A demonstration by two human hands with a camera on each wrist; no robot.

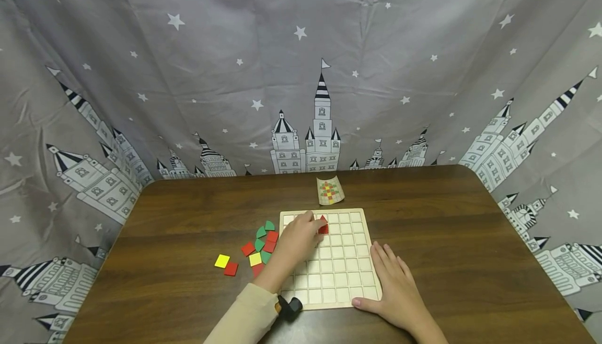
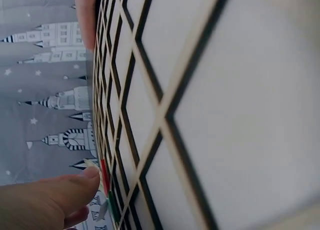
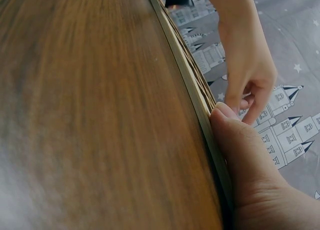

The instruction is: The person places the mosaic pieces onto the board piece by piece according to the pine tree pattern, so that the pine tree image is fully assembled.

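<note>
A pale grid board [image 1: 340,266] with square cells lies on the table. Over its far part, my left hand [image 1: 301,235] pinches a red square tile [image 1: 324,229] between thumb and fingertips. A red triangle tile [image 1: 322,218] sits just beyond. In the left wrist view, the thumb [image 2: 87,177] is close to the red tile [image 2: 105,176], and a green tile [image 2: 112,206] shows beside it. My right hand [image 1: 397,289] rests along the board's right edge, fingers straight, thumb at the near right corner. The right wrist view shows that thumb [image 3: 240,135] against the board's edge [image 3: 192,88].
Left of the board lie several loose tiles: green quarter rounds [image 1: 261,232], red squares [image 1: 247,249] and yellow squares [image 1: 222,261]. Behind the board is a small card [image 1: 330,191] with a coloured pattern. A grey curtain [image 1: 211,35] hangs behind the wooden table [image 1: 188,208].
</note>
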